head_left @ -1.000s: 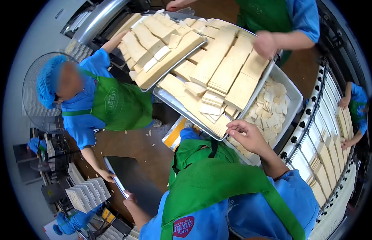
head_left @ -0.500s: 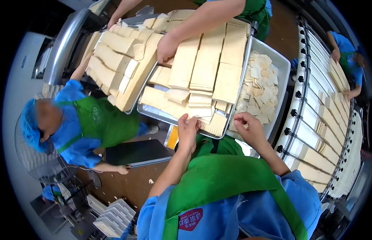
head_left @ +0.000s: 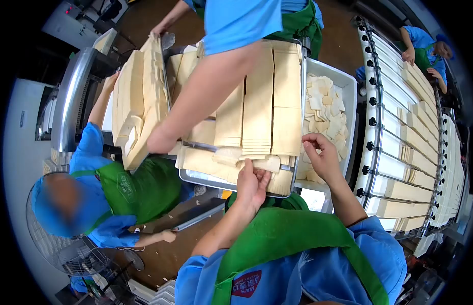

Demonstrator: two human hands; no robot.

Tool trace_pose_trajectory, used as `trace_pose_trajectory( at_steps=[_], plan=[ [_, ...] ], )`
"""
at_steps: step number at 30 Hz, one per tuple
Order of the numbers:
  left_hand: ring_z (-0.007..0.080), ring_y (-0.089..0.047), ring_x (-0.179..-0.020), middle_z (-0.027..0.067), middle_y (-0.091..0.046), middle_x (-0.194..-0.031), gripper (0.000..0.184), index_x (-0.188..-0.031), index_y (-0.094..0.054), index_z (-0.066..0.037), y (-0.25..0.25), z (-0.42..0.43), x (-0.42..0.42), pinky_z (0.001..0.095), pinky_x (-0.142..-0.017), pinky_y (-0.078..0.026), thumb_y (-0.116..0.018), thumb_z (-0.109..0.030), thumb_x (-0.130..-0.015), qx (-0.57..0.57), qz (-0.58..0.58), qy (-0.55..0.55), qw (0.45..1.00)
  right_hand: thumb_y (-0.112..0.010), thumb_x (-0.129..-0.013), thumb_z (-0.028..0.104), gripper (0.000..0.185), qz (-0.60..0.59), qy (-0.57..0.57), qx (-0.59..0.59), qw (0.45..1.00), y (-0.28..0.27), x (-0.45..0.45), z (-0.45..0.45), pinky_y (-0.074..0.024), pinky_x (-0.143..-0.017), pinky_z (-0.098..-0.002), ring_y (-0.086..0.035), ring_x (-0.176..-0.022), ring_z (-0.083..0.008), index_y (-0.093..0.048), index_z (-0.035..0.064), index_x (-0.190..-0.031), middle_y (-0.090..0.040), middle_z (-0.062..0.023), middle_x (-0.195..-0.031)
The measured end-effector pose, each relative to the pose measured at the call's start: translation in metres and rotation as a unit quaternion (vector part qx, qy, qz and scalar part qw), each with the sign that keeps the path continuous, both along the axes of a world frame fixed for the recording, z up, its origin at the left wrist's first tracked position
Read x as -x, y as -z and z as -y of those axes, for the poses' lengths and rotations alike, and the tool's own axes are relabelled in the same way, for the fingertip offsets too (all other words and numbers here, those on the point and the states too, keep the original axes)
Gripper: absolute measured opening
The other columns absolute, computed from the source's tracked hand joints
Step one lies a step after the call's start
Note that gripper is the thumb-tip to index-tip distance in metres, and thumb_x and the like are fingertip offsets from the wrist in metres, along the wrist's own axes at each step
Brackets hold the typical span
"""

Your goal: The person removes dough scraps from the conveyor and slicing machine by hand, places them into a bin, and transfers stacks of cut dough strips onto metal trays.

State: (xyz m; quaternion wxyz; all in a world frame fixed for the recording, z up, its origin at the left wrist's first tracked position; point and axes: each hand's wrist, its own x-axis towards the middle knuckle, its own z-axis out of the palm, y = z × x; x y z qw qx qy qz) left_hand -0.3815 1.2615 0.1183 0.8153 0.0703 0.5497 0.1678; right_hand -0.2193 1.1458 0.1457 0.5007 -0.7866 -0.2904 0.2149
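My left hand [head_left: 253,185] is closed at the near edge of a metal tray [head_left: 193,178], its fingers gripping a pale dough strip [head_left: 269,163]. Just above it, stacked dough sheets [head_left: 257,117] lie in long rows, with more strips along the tray's near side. To the right, my right hand [head_left: 323,157] hangs between the tray and a white bin [head_left: 349,109] of dough scraps [head_left: 325,109]. Its fingers are loosely curled, thumb and forefinger slightly apart, with nothing visible in them. A co-worker's arm [head_left: 211,94] reaches across the tray from the far side.
Two co-workers' hands hold another dough-laden tray [head_left: 140,101], tilted, at left. The co-worker [head_left: 124,190] at lower left also holds a dark tray [head_left: 201,213]. Right of the bin runs a conveyor [head_left: 381,127] with dough strips, where another person [head_left: 427,53] stands.
My left hand has moved onto a dough strip at the tray's near edge. The co-worker's arm has swung left and nearer. The left dough tray has been tipped steeply. My view has shifted.
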Motion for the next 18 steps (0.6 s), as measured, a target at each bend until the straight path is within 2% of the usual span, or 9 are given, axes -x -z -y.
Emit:
trace_pose_trajectory(
  at_steps=[5, 7, 8, 10, 11, 12, 13, 15, 18],
  plan=[
    [0.0183, -0.053, -0.081, 0.0064, -0.047, -0.084, 0.024, -0.093, -0.048, -0.004, -0.018, -0.009, -0.002, 0.0334, -0.08, -0.051, -0.049, -0.028, -0.096, 0.019, 0.016, -0.039, 0.999, -0.059, -0.087, 0.008, 0.014, 0.019, 0.005, 0.005, 1.0, -0.002, -0.016, -0.015, -0.0445, -0.071, -0.0218, -0.053, -0.075, -0.0073, -0.062, 0.0002, -0.098, -0.062, -0.0018, -0.084],
    [0.0193, -0.054, -0.087, 0.0088, -0.049, -0.086, 0.019, -0.094, -0.048, -0.002, -0.012, -0.012, 0.0, 0.0327, -0.082, -0.05, -0.05, -0.021, -0.095, -0.03, 0.054, -0.019, 0.998, -0.06, -0.086, 0.011, 0.019, 0.06, -0.008, 0.054, 0.997, -0.006, -0.035, -0.028, -0.046, -0.079, -0.0275, -0.058, -0.084, -0.0154, -0.061, 0.0004, -0.102, -0.063, -0.0075, -0.092],
    [0.0201, -0.055, -0.089, 0.0092, -0.052, -0.09, 0.017, -0.095, -0.048, -0.001, 0.0, -0.015, 0.005, 0.0322, -0.081, -0.05, -0.051, -0.017, -0.093, -0.034, 0.074, 0.0, 0.997, -0.06, -0.086, 0.011, 0.019, 0.063, -0.002, 0.051, 0.997, -0.002, -0.048, -0.037, -0.046, -0.079, -0.0275, -0.058, -0.084, -0.0154, -0.061, 0.0004, -0.102, -0.063, -0.0075, -0.092],
    [0.0208, -0.055, -0.088, 0.009, -0.053, -0.091, 0.015, -0.094, -0.049, -0.002, -0.002, -0.016, 0.006, 0.032, -0.081, -0.05, -0.051, -0.016, -0.093, -0.065, 0.09, 0.025, 0.994, -0.062, -0.083, 0.02, 0.036, 0.276, -0.012, 0.038, 0.96, 0.017, -0.084, -0.059, -0.0431, -0.089, -0.0397, -0.054, -0.101, -0.0325, -0.056, 0.0002, -0.113, -0.058, -0.0191, -0.11],
    [0.0215, -0.056, -0.087, 0.0088, -0.054, -0.093, 0.013, -0.093, -0.05, -0.002, -0.004, -0.015, 0.007, 0.0319, -0.08, -0.05, -0.051, -0.015, -0.092, -0.092, 0.097, 0.042, 0.99, -0.061, -0.083, 0.025, 0.044, 0.321, 0.003, 0.075, 0.944, 0.029, -0.103, -0.074, -0.0401, -0.093, -0.0424, -0.049, -0.107, -0.0373, -0.052, 0.0009, -0.119, -0.052, -0.0206, -0.119],
    [0.0209, -0.059, -0.089, 0.0073, -0.055, -0.093, 0.024, -0.109, -0.042, -0.002, -0.007, -0.012, 0.008, 0.0299, -0.082, -0.049, -0.053, -0.011, -0.09, -0.125, 0.12, 0.082, 0.982, -0.06, -0.084, 0.03, 0.052, 0.364, 0.019, 0.113, 0.924, 0.039, -0.121, -0.09, -0.037, -0.097, -0.0452, -0.044, -0.114, -0.042, -0.048, 0.0016, -0.125, -0.046, -0.022, -0.128],
    [0.0209, -0.059, -0.089, 0.0073, -0.055, -0.093, 0.024, -0.109, -0.042, -0.002, -0.006, -0.004, 0.01, 0.0299, -0.082, -0.049, -0.053, -0.011, -0.09, -0.128, 0.124, 0.087, 0.98, -0.059, -0.084, 0.035, 0.057, 0.386, 0.024, 0.144, 0.911, 0.043, -0.136, -0.108, -0.0377, -0.097, -0.0453, -0.042, -0.116, -0.0428, -0.045, 0.0028, -0.128, -0.042, -0.0224, -0.131],
    [0.0152, -0.054, -0.094, 0.0123, -0.049, -0.106, 0.054, -0.129, -0.02, -0.002, -0.002, 0.021, 0.01, 0.0243, -0.083, -0.044, -0.055, -0.01, -0.088, -0.309, -0.009, 0.245, 0.919, -0.057, -0.084, 0.041, 0.062, 0.409, 0.035, 0.173, 0.895, 0.043, -0.157, -0.139, -0.0383, -0.097, -0.0455, -0.04, -0.118, -0.0435, -0.042, 0.0039, -0.132, -0.038, -0.0228, -0.135],
    [0.0187, -0.05, -0.099, 0.0193, -0.041, -0.112, 0.076, -0.134, -0.001, -0.003, -0.007, 0.043, 0.001, 0.03, -0.085, -0.044, -0.059, -0.004, -0.084, -0.335, 0.077, 0.273, 0.898, -0.055, -0.084, 0.048, 0.068, 0.393, -0.014, 0.231, 0.89, 0.03, -0.171, -0.173, -0.0403, -0.097, -0.0448, -0.043, -0.119, -0.0416, -0.039, 0.0065, -0.136, -0.037, -0.0225, -0.136]
  ],
)
